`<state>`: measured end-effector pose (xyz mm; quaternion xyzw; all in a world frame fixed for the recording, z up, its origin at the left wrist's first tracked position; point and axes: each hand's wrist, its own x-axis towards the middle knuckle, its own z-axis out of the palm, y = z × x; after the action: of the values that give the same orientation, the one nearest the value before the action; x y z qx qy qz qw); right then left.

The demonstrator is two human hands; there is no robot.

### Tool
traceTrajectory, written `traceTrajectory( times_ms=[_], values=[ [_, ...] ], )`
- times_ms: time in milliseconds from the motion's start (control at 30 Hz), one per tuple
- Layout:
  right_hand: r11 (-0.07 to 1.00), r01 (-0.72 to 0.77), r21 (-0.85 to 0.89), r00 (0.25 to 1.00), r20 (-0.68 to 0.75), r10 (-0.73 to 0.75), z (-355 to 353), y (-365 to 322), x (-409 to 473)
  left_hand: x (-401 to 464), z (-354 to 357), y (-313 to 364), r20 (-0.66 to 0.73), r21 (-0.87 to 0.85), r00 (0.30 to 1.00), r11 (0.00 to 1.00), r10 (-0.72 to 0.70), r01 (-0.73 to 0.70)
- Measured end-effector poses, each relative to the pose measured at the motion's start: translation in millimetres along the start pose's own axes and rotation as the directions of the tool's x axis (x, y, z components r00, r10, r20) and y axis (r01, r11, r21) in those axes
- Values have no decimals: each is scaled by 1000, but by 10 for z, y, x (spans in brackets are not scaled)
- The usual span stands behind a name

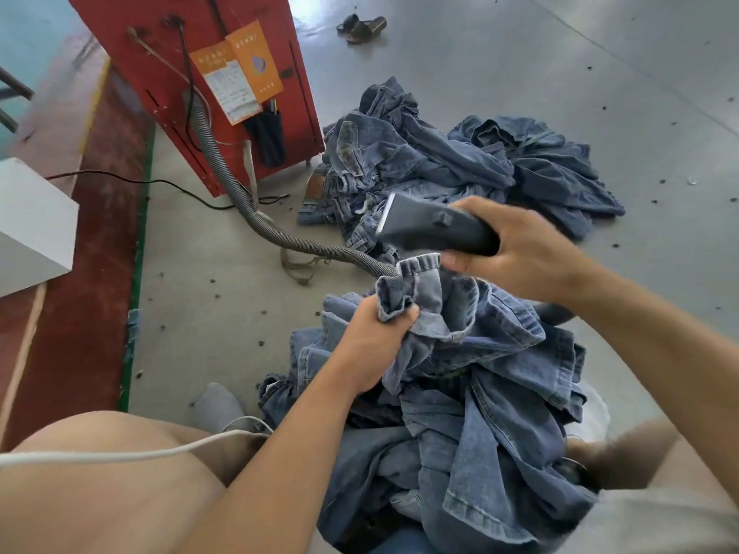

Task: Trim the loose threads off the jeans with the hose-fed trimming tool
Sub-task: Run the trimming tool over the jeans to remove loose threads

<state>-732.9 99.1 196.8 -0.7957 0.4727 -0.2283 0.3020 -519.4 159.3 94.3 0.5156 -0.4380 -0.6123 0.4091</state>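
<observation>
Blue jeans point(480, 377) lie bunched on my lap. My left hand point(372, 341) grips a gathered fold of them near a hem and lifts it. My right hand point(516, 249) holds the dark grey trimming tool point(432, 229) by its handle, just above that raised hem. The tool's metal-edged head points left and stands a little clear of the cloth. A grey ribbed hose point(256, 217) runs across the floor from the red machine point(208, 74) and disappears behind the raised denim.
A heap of other jeans point(452, 165) lies on the grey floor ahead. Black cables point(168, 185) trail near the machine's base. A white box point(32, 225) stands at the left, and sandals point(362, 28) lie far back. A white cord point(120, 455) crosses my left knee.
</observation>
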Motion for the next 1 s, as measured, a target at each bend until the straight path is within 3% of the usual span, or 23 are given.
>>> traceTrajectory(
  times_ms=[100, 267, 333, 433, 533, 600, 633, 667, 733, 767, 867, 1000],
  values=[
    [997, -60, 47, 996, -66, 63, -200, 115, 2, 2, -9, 9, -19, -116, 999, 993, -32, 29],
    [989, -118, -85, 980, 153, 130, -147, 186, -54, 45, -77, 78, 9, -306, 1000, 952, 4, -1],
    [991, -84, -106, 976, 194, 103, -7, 133, -51, 23, -46, 68, 32, -188, 999, 982, 23, -16],
    [999, -35, -40, 994, 100, 39, 50, 63, -8, 18, -9, 61, 13, 220, 998, 973, 64, -65],
    [998, -63, -5, 997, -41, 63, -64, 77, 37, 13, 95, 140, 27, 344, 983, 922, 179, -178],
    [993, -118, -11, 990, -76, 116, -127, 131, 33, -22, 142, 172, -68, 417, 983, 900, 172, -128],
    [989, -143, -26, 987, -84, 140, -136, 154, 20, -32, 153, 200, -130, 399, 985, 915, 117, -56],
    [986, -162, -40, 984, -88, 158, -138, 162, 7, -18, 143, 211, -188, 266, 981, 964, 46, 5],
    [982, -181, -53, 981, -83, 176, -122, 143, -16, 49, 111, 191, -220, -207, 970, 977, -101, 54],
    [982, -182, -58, 981, -73, 178, -119, 127, -24, 73, 108, 197, -217, -325, 969, 945, -121, 45],
    [982, -169, -88, 986, -15, 168, -160, 87, -53, 107, 107, 148, -326, -185, 939, 982, -105, 45],
    [984, -155, -84, 977, 136, 165, -235, 72, -125, 167, 76, 42, -453, -343, 871, 939, -191, 27]
  ],
)
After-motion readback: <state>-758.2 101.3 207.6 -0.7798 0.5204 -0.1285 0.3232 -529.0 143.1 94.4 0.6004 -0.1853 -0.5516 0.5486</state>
